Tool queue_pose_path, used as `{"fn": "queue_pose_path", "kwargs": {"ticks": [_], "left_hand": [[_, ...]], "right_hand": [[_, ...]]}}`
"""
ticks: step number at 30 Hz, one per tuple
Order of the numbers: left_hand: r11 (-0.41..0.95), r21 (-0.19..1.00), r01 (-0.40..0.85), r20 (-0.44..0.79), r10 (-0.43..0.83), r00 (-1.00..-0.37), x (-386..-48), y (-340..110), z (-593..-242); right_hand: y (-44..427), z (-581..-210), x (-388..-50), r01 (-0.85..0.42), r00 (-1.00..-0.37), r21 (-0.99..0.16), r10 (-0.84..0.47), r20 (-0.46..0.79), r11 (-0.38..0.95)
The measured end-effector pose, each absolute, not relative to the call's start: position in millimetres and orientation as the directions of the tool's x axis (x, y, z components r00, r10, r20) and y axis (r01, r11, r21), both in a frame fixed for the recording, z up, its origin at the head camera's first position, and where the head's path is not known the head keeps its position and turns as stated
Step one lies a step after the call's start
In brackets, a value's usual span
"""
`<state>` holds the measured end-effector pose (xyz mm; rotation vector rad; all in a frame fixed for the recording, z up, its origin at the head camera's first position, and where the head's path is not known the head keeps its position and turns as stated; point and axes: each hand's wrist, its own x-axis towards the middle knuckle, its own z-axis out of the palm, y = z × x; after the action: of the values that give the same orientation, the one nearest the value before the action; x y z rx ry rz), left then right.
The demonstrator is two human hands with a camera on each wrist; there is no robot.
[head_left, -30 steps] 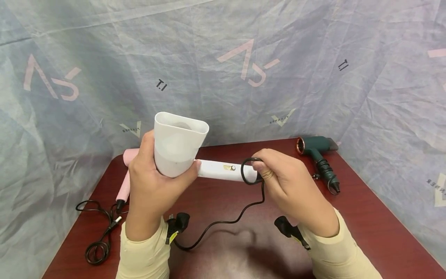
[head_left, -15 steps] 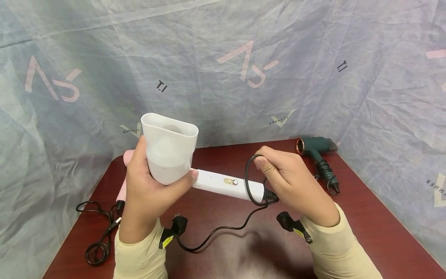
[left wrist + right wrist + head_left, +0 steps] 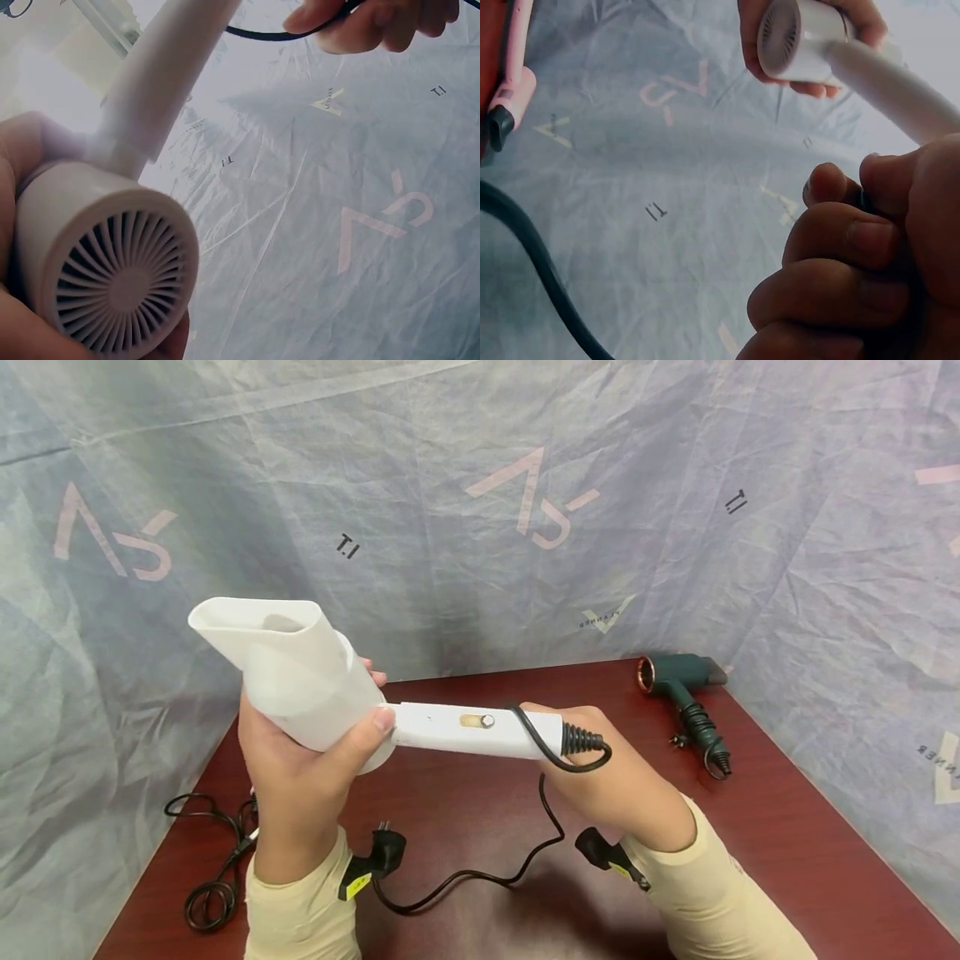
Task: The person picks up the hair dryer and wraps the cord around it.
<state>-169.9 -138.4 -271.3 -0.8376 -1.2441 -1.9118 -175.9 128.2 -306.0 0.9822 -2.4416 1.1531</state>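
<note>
A white hair dryer (image 3: pixel 315 685) is held above the table, its flat nozzle toward the upper left and its handle (image 3: pixel 442 727) pointing right. My left hand (image 3: pixel 300 785) grips the dryer's body, thumb near the handle joint. Behind the handle's cord end, my right hand (image 3: pixel 600 777) holds the black cord (image 3: pixel 551 814), which loops once over the handle. In the left wrist view the round vented back (image 3: pixel 127 289) shows. The right wrist view shows my right hand's curled fingers (image 3: pixel 832 300) and the cord (image 3: pixel 544 262).
A dark green hair dryer (image 3: pixel 682 672) with its cord wrapped round the handle lies at the back right of the red table (image 3: pixel 757 835). In the right wrist view a pink hair dryer (image 3: pixel 514 94) shows. Its black cord (image 3: pixel 210 902) lies at the left. A plug (image 3: pixel 386 852) is beside my left wrist.
The white dryer has moved left and turned, so its nozzle points to the upper left. My right hand has gone lower, behind the handle, and the cord loop now crosses the handle.
</note>
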Motion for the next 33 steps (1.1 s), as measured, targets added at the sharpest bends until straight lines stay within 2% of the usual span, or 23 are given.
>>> {"fn": "queue_pose_path", "kwargs": {"ticks": [3,5,13,18,22,33], "left_hand": [[-0.303,0.461,0.834,0.806,-0.250,-0.537,-172,-137,-270],[-0.298,0.452,0.840,0.801,-0.278,-0.530,-173,-137,-269],[-0.263,0.436,0.860,0.759,-0.406,-0.509,-170,-133,-263],[-0.251,0.406,0.878,0.742,-0.471,-0.478,-171,-130,-259],[-0.253,0.369,0.894,0.737,-0.507,-0.447,-174,-130,-256],[-0.129,0.347,0.929,0.764,-0.535,-0.360,-181,-133,-256]], "right_hand": [[125,-309,-174,-0.645,-0.760,-0.630,-0.450,0.469,0.432],[123,-310,-173,-0.639,-0.767,-0.620,-0.438,0.470,0.454],[113,-310,-171,-0.739,-0.661,-0.420,-0.450,0.601,0.526],[108,-312,-167,-0.750,-0.632,-0.337,-0.469,0.617,0.569],[108,-311,-163,-0.785,-0.571,-0.271,-0.480,0.666,0.557],[109,-298,-154,-0.882,-0.326,-0.090,-0.463,0.824,0.463]]}}
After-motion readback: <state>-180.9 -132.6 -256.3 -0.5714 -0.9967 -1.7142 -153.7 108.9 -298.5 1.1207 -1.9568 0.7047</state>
